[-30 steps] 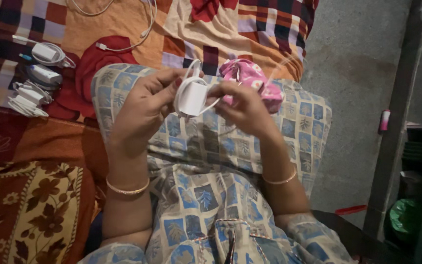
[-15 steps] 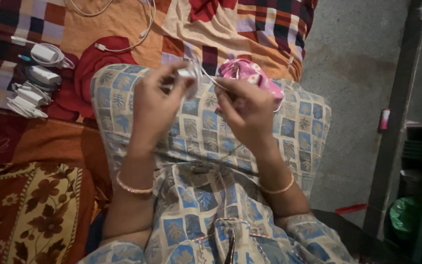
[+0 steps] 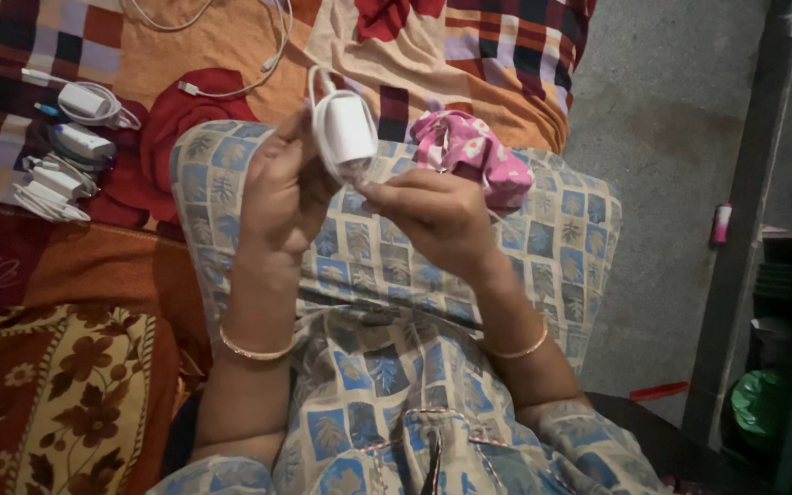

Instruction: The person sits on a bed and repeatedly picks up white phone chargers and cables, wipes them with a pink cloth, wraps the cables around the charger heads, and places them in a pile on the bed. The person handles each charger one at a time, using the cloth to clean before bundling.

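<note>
The person is holding a small white charger block (image 3: pixel 346 128) up above the lap, over a blue and cream leaf-print cloth (image 3: pixel 543 247). The left hand (image 3: pixel 286 192) is curling closed around the block's lower left side, while the right hand (image 3: pixel 433 215) is pinching its bottom edge between thumb and fingertips. A thin white cable (image 3: pixel 315 87) is looping round the top of the block.

The block is looking light, rigid and smooth, so it is likely to slip if pinched on the glossy faces; gripping across its flat sides seems safest. The cable is soft and springy and could uncoil if only the block is held.

No container is showing clearly. A crumpled pink patterned pouch (image 3: pixel 474 156) is lying just behind the hands, its contents hidden. More white chargers with wound cables (image 3: pixel 71 151) are lying well apart on the bed's patchwork cover (image 3: pixel 469 55), beside a loose white cord (image 3: pixel 258 69).
</note>
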